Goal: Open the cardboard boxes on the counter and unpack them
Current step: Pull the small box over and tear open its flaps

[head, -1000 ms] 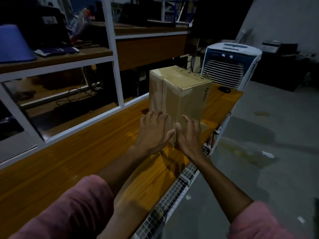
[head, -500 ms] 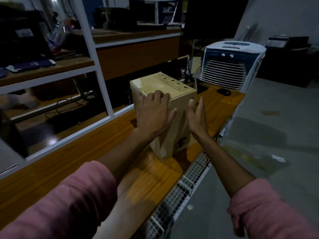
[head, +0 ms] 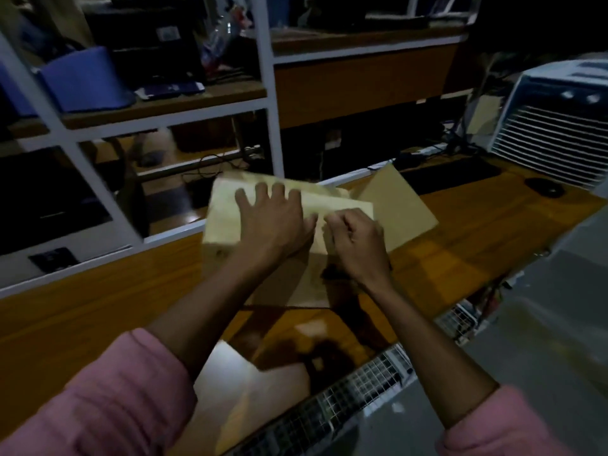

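Observation:
A brown cardboard box (head: 223, 225) stands on the wooden counter (head: 98, 301), a short way in front of me. One flap (head: 398, 205) on its right side stands folded outward. My left hand (head: 273, 218) lies flat on the box top with its fingers spread. Just to the right, my right hand (head: 355, 238) has its fingers curled at the top's edge, seemingly pinching a flap or tape there. The inside of the box is hidden.
A white air cooler (head: 556, 126) stands at the counter's far right end, with a dark mouse (head: 544, 187) and keyboard (head: 454, 174) in front of it. White-framed shelves (head: 266, 93) with clutter rise behind the counter. A wire mesh tray (head: 362, 386) runs along the near edge.
The view has come closer and looks down on the box. My hands moved from the box's sides to its top, the right hand's fingers curled, and one flap has swung open to the right.

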Action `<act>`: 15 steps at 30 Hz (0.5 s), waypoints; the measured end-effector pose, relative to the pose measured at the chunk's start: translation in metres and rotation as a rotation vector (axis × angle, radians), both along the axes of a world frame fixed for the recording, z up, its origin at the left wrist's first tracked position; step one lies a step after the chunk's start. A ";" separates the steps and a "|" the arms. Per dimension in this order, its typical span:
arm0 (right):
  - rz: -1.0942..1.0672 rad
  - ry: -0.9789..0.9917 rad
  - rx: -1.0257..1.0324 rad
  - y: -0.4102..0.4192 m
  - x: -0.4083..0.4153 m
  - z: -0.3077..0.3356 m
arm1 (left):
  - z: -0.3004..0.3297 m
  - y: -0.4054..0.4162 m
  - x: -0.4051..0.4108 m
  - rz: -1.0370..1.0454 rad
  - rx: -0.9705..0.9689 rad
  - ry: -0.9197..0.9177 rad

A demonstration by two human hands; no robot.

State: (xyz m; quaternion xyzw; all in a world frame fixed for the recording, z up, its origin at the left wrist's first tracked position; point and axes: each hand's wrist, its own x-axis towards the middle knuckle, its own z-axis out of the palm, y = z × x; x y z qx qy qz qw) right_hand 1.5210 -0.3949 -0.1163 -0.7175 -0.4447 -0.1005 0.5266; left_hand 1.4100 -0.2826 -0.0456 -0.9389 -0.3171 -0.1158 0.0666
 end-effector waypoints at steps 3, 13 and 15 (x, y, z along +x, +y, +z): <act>0.040 -0.038 -0.030 0.004 -0.012 -0.015 | -0.050 0.028 -0.023 0.056 -0.218 0.113; -0.177 0.355 0.259 -0.009 -0.008 -0.047 | -0.090 0.040 -0.073 0.091 -0.220 0.054; -0.105 0.392 0.312 -0.007 -0.008 -0.048 | -0.091 0.036 -0.075 0.119 -0.195 0.052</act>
